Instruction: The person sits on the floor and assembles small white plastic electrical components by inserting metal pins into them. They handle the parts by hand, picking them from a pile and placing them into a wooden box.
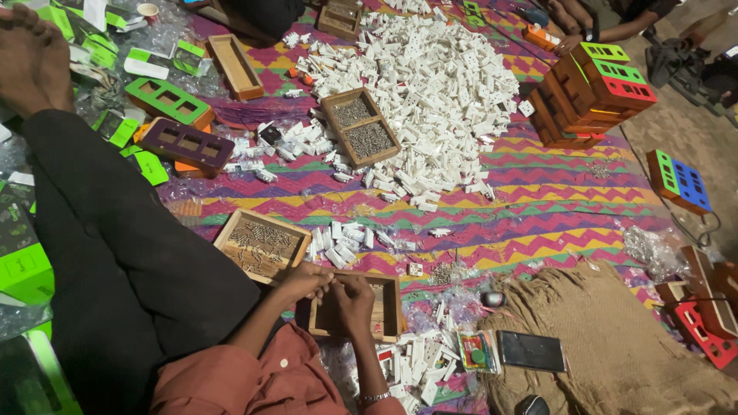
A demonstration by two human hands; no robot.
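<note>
On the zigzag-patterned mat (553, 196), low in the head view, we have our two hands close together over a small wooden box (388, 307). Left hand (306, 280) is curled at the box's left rim, fingers bent inward; right hand (352, 298) is fisted just beside it, knuckles up, over the box's opening. Both look pinched on something small, but we cannot tell what, it is hidden by the fingers. A bracelet (374, 397) sits on the right wrist, rust-red sleeves (254, 380) below.

Just left of the left hand lies a tilted wooden tray (261, 244) with thin metal pins scattered in it. Above the box, a loose row of white plastic parts (342, 234) rests on the mat; more white pieces (411, 361) lie below the box, beside a small colourful packet (477, 360) and a dark phone (530, 351) on burlap cloth (607, 338).

Further up, a big heap of white sockets (438, 92) covers the mat's centre, with a two-compartment wooden tray of screws (360, 127) touching its left edge. Stacked brown housings with green and red faceplates (596, 96) stand at the right. A dark trouser leg (108, 261) and bare foot (31, 58) run along the left. Another person's hands (569, 15) are at the top right, well apart from ours.
</note>
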